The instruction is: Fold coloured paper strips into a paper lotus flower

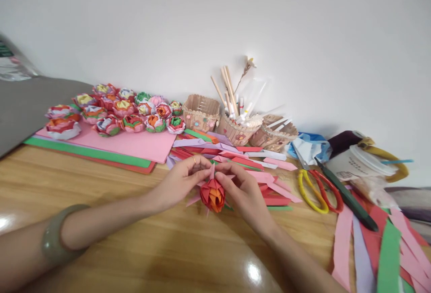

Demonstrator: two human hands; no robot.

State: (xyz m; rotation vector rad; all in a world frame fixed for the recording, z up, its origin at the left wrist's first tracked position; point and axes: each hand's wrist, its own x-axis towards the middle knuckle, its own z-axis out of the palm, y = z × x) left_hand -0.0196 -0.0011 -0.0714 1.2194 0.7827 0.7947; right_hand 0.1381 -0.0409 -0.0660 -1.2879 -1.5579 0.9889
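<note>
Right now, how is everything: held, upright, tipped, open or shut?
Paper flower, held.
Left hand, pinching the flower.
Right hand, pinching the flower.
Other flowers, grouped together.
Coloured sheets, stacked.
Middle basket, upright, holding sticks.
Folded strips, loosely piled.
Scissors, lying; open or shut unclear.
White tub, tilted, lidded.

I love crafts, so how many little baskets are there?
3: a tan decorated basket on the left beside colourful paper flowers, a middle one holding thin wooden sticks, and a right one beside that.
</note>
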